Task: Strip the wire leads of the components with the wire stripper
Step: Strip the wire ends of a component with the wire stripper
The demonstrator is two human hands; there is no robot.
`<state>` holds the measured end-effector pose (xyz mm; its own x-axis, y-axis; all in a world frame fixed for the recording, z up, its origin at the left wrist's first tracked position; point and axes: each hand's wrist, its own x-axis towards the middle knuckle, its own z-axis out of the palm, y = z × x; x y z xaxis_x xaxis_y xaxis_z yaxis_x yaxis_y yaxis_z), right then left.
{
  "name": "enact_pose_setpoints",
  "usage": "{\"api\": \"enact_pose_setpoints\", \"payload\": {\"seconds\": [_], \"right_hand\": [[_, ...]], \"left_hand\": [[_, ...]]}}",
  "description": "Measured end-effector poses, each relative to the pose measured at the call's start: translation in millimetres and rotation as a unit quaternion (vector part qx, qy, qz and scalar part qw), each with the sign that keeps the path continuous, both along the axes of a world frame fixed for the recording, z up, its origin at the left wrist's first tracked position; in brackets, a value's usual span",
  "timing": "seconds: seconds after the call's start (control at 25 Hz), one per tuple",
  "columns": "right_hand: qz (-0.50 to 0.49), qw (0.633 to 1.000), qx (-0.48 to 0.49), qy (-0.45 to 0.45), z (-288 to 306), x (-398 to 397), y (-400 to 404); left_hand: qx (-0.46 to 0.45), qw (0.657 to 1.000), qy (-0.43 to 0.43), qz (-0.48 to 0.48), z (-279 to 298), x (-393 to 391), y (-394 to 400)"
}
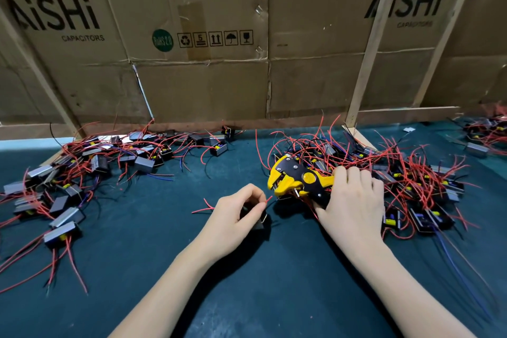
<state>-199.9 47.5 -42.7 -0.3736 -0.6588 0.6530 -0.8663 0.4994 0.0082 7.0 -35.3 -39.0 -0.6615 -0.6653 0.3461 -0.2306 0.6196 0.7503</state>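
The right hand (354,200) clenched the handles of the yellow-and-black plastic wire stripper (297,180), fingers curled over the top, the tool's yellow jaws pointing left toward the other hand. The left hand (236,217) pinched a thin red wire lead (269,198) between thumb and forefinger, the lead's free end just beside the stripper's jaws but apart from them. Under that hand's fingers sat the small black box-shaped component (259,221) the lead belonged to, mostly hidden, resting on the dark teal mat of the desk (247,282) near its middle. A second red lead (203,209) trailed out to the left of the hand.

Behind and to the right of the stripper, toward the desk's right edge, lay a tangled heap of black components with red, blue and black wires (406,173); the right hand rested against its near side. Another spread of the same grey-and-black components with red leads (82,173) lay across the far left part of the desk, reaching the left edge. A few more (485,132) showed at the far right corner.

Along the desk's far edge stood a wall of flattened brown cardboard cartons (208,85) printed "AiSHi CAPACITORS", braced by pale wooden battens (367,63).
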Motion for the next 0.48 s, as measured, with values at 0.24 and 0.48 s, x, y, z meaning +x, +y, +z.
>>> {"api": "enact_pose_setpoints", "payload": {"seconds": [0.24,0.48], "right_hand": [[0.032,0.999,-0.005,0.014,-0.5,1.6,0.3],[0.037,0.999,-0.011,0.027,0.2,2.4,0.1]], "left_hand": [[0.060,0.997,0.008,0.045,-3.1,-3.8,0.4],[0.099,0.993,0.017,0.070,-4.2,-6.5,-0.5]]}}
